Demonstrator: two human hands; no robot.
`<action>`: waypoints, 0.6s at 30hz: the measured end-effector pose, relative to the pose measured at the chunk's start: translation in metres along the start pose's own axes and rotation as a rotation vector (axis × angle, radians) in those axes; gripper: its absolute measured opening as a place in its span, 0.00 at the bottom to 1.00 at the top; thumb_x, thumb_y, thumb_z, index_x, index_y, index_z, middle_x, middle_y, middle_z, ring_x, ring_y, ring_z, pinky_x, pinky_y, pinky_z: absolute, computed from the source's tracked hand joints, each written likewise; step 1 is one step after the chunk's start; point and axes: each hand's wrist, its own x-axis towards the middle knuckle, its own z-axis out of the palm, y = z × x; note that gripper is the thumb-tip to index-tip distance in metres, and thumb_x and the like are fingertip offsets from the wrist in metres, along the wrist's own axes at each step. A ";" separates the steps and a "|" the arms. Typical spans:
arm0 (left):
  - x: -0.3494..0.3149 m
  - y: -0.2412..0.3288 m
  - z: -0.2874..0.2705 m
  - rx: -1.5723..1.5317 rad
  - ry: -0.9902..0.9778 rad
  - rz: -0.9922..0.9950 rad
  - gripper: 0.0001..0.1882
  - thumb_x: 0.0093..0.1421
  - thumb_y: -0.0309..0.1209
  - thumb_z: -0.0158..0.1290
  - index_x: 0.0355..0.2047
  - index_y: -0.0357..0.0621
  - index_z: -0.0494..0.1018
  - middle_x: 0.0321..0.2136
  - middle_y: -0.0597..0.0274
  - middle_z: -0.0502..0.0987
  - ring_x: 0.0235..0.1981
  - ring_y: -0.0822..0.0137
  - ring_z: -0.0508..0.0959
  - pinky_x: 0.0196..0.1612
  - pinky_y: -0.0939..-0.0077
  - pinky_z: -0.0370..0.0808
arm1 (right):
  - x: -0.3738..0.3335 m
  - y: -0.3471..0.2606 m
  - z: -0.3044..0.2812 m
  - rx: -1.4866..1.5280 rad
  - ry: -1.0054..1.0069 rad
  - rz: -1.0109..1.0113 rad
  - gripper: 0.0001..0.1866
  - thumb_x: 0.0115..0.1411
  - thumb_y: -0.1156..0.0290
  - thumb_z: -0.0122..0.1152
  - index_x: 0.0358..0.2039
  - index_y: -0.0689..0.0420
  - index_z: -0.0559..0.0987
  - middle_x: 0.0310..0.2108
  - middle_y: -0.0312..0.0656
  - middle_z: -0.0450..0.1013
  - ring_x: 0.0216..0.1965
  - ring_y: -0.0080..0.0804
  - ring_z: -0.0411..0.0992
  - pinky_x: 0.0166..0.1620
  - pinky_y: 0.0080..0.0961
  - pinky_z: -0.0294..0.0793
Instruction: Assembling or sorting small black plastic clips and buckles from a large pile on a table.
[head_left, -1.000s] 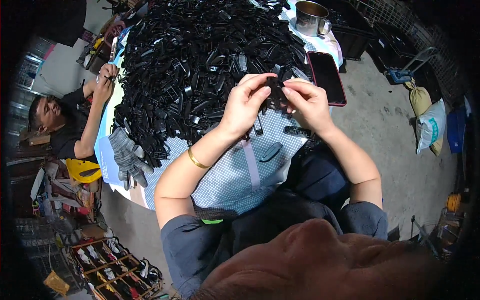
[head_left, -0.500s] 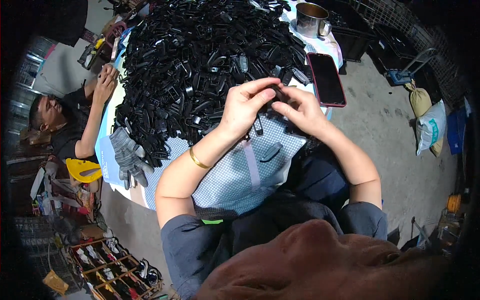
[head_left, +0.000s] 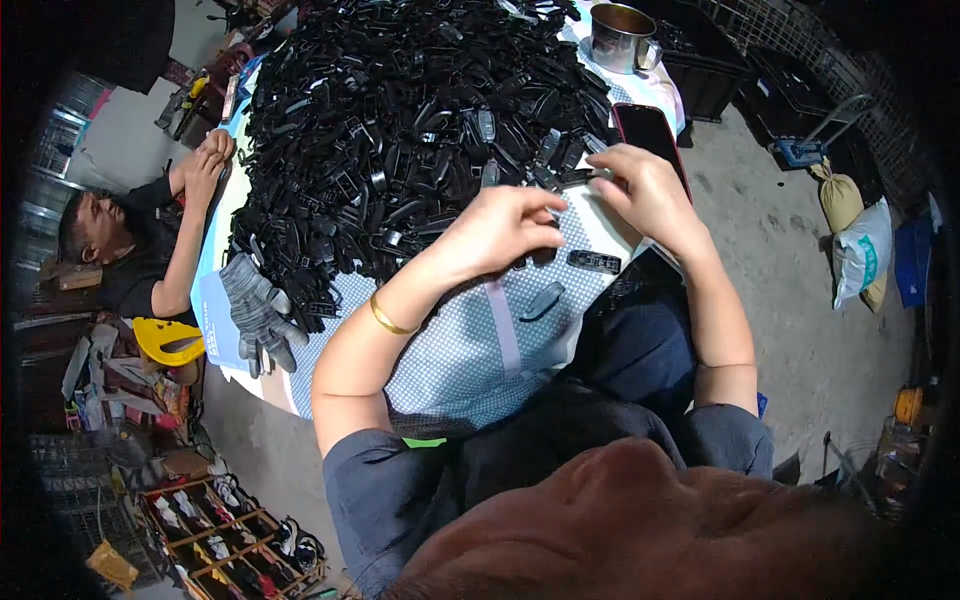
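A large heap of small black plastic pieces [head_left: 380, 150], some shaped like clips or buckle parts, covers the table. My left hand [head_left: 505, 230] is at the heap's near edge, thumb and fingers apart, and I see nothing between them. My right hand [head_left: 648, 195] is at the heap's right edge, its thumb and forefinger at the end of a dark narrow plastic piece [head_left: 577, 182], partly hidden by the fingers. Between and below my hands, a black rectangular piece [head_left: 594, 262] lies on the patterned cloth [head_left: 450, 345]. Closer to me lies a curved black oval piece [head_left: 542, 301].
A phone [head_left: 650, 128] lies beyond my right hand, partly covered by it. A metal mug [head_left: 618, 45] stands at the far right. A grey glove [head_left: 258, 305] rests at the left edge. Another person's hands [head_left: 210, 155] lean on the table's left side.
My hands, together before, have moved apart. The right went right and partly covers the phone; the left opened its fingers and came slightly nearer. The black rectangular piece on the cloth is now fully exposed.
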 end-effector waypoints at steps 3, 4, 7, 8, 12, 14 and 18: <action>0.008 -0.008 0.010 0.119 -0.027 0.041 0.15 0.50 0.31 0.56 0.38 0.38 0.74 0.28 0.56 0.76 0.29 0.67 0.76 0.35 0.75 0.72 | -0.001 0.003 0.016 -0.117 0.022 -0.119 0.14 0.46 0.71 0.60 0.35 0.61 0.76 0.35 0.45 0.72 0.35 0.40 0.71 0.39 0.29 0.71; 0.011 -0.011 0.011 0.328 0.121 0.153 0.14 0.49 0.30 0.56 0.37 0.38 0.74 0.28 0.55 0.75 0.31 0.63 0.75 0.36 0.72 0.72 | -0.001 -0.002 0.019 -0.146 -0.013 -0.090 0.15 0.46 0.70 0.61 0.35 0.60 0.77 0.34 0.44 0.71 0.37 0.40 0.69 0.40 0.31 0.70; 0.024 -0.014 0.014 0.605 0.333 0.302 0.14 0.47 0.28 0.54 0.36 0.39 0.73 0.33 0.56 0.71 0.38 0.54 0.71 0.41 0.67 0.70 | 0.001 -0.008 0.024 -0.231 -0.013 -0.059 0.14 0.45 0.69 0.62 0.34 0.60 0.77 0.32 0.43 0.70 0.36 0.40 0.69 0.39 0.32 0.70; 0.031 -0.017 0.014 0.736 0.333 0.305 0.14 0.46 0.27 0.54 0.36 0.39 0.73 0.34 0.56 0.70 0.38 0.55 0.70 0.40 0.68 0.70 | 0.000 -0.005 0.027 -0.224 0.014 -0.066 0.13 0.45 0.68 0.62 0.32 0.60 0.77 0.29 0.43 0.69 0.34 0.40 0.69 0.38 0.33 0.70; 0.046 -0.024 0.010 0.996 0.338 0.401 0.08 0.44 0.25 0.50 0.27 0.39 0.72 0.31 0.58 0.68 0.36 0.59 0.68 0.36 0.68 0.70 | -0.001 -0.005 0.021 -0.211 -0.082 0.018 0.13 0.45 0.67 0.63 0.30 0.60 0.77 0.27 0.43 0.69 0.33 0.41 0.70 0.36 0.33 0.70; 0.046 -0.023 0.007 1.030 0.376 0.462 0.05 0.44 0.26 0.51 0.23 0.41 0.71 0.29 0.59 0.68 0.34 0.60 0.69 0.33 0.69 0.70 | -0.002 -0.007 0.015 -0.158 -0.121 0.040 0.13 0.43 0.67 0.64 0.28 0.60 0.77 0.25 0.44 0.69 0.31 0.43 0.71 0.35 0.34 0.70; 0.042 -0.022 -0.013 0.559 0.484 0.474 0.10 0.42 0.28 0.59 0.23 0.37 0.70 0.28 0.53 0.71 0.34 0.52 0.70 0.37 0.67 0.69 | -0.004 -0.009 0.009 -0.151 -0.174 -0.003 0.13 0.42 0.67 0.64 0.28 0.60 0.77 0.25 0.44 0.70 0.31 0.43 0.71 0.34 0.35 0.70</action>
